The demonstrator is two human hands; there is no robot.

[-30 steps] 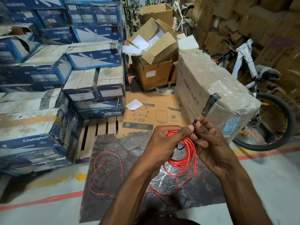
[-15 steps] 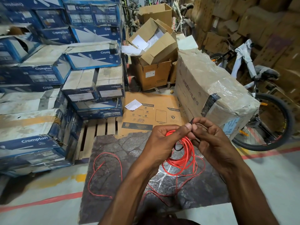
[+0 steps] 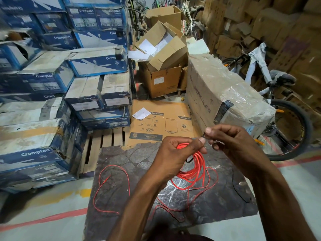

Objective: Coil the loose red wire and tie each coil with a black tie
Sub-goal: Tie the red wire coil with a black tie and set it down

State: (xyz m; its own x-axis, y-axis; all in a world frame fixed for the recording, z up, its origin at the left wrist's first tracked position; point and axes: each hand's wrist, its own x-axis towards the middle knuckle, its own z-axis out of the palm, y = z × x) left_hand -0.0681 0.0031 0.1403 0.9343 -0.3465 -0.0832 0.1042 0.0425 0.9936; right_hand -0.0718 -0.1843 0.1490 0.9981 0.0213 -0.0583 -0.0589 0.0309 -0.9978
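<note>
The left hand (image 3: pixel 171 153) is clenched around the top of the coil (image 3: pixel 192 169), which hangs from its grip above the tabletop (image 3: pixel 121 171). The right hand (image 3: pixel 231 143) pinches the tie (image 3: pixel 203 135) between thumb and forefinger, just beside the left thumb tip. Over the last second the right hand has risen a little and drawn away to the right, so the tie end now stands clear of the coil instead of pressed against the left fingers. A dark loop (image 3: pixel 189 160) shows at the coil's upper side, likely the tie wrapped round it. I judge the tie is being pulled snug, so this coil is near finished. More loose wire (image 3: pixel 111 185) lies uncoiled on the tabletop to the left, well apart from the hands.
</note>
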